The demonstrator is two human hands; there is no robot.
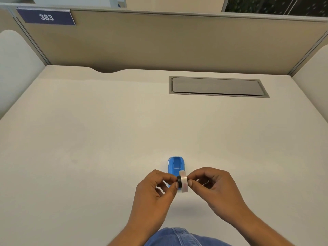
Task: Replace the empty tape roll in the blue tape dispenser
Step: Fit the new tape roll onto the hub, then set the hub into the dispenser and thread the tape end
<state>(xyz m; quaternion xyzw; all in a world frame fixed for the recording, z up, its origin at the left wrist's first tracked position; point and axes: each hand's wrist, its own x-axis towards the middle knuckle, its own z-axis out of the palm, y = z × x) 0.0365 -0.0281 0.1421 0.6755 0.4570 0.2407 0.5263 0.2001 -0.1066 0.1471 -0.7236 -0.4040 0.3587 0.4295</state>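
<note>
Tape roll [183, 181] pinched in right hand [211, 185]; left hand [156, 187] grips black hub [179, 180]. Press hub squarely into core above blue dispenser [175, 166] on worktop [88, 139].

Tape roll [183, 181] between both hands, just before dispenser [175, 167] on desk [88, 139]

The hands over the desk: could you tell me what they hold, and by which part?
Left hand pinches the black hub; right hand grips the tape roll by its rim.
</note>
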